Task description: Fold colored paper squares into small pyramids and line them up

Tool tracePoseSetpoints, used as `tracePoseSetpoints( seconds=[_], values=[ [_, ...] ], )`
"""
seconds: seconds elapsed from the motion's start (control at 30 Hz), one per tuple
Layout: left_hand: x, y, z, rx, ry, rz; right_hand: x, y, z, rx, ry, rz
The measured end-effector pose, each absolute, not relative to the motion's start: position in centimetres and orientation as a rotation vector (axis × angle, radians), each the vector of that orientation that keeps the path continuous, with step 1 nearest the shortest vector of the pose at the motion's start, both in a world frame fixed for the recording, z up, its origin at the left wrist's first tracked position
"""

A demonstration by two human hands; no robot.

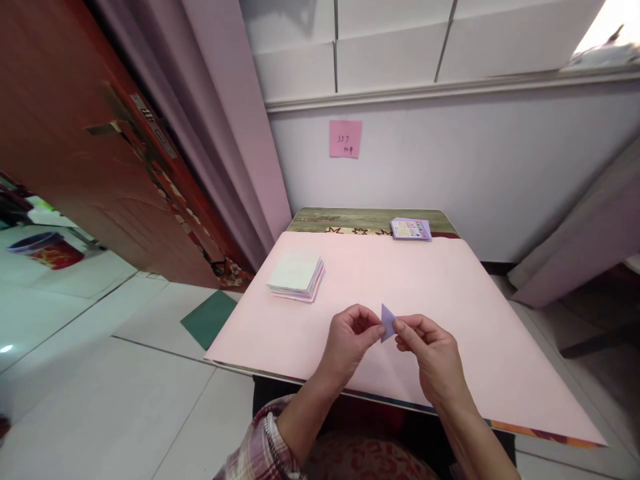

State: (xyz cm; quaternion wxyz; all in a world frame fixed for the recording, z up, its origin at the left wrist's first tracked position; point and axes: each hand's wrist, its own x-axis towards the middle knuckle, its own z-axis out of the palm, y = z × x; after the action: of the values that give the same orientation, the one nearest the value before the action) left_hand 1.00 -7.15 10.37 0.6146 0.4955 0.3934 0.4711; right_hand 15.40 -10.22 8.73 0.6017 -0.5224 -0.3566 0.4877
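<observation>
A small lilac paper (387, 320), folded to a triangle, is held just above the pink sheet (450, 300) that covers the table. My left hand (350, 340) pinches its left side with thumb and fingertips. My right hand (430, 353) pinches its right edge. Both hands sit close together near the table's front edge. A stack of pastel square papers (297, 277) lies to the left of the hands, well apart from them.
A purple pack with a printed label (411, 229) lies at the table's far edge. A pink sticky note (345, 139) is on the wall behind. A red-brown door (75, 153) and curtain stand left; a green square (209, 317) lies on the tiled floor.
</observation>
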Motion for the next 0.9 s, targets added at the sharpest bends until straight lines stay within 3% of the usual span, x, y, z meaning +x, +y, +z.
tracePoseSetpoints(
  seconds=[0.47, 0.9],
  values=[
    [1.2, -7.2, 11.0, 0.895, 0.893, 1.032, 14.6, -10.8, 9.3, -1.25, -0.95, 0.908],
    [1.2, -7.5, 11.2, 1.032, 0.804, 1.067, 14.2, -11.3, 9.8, -1.394, -1.098, 0.562]
  ],
)
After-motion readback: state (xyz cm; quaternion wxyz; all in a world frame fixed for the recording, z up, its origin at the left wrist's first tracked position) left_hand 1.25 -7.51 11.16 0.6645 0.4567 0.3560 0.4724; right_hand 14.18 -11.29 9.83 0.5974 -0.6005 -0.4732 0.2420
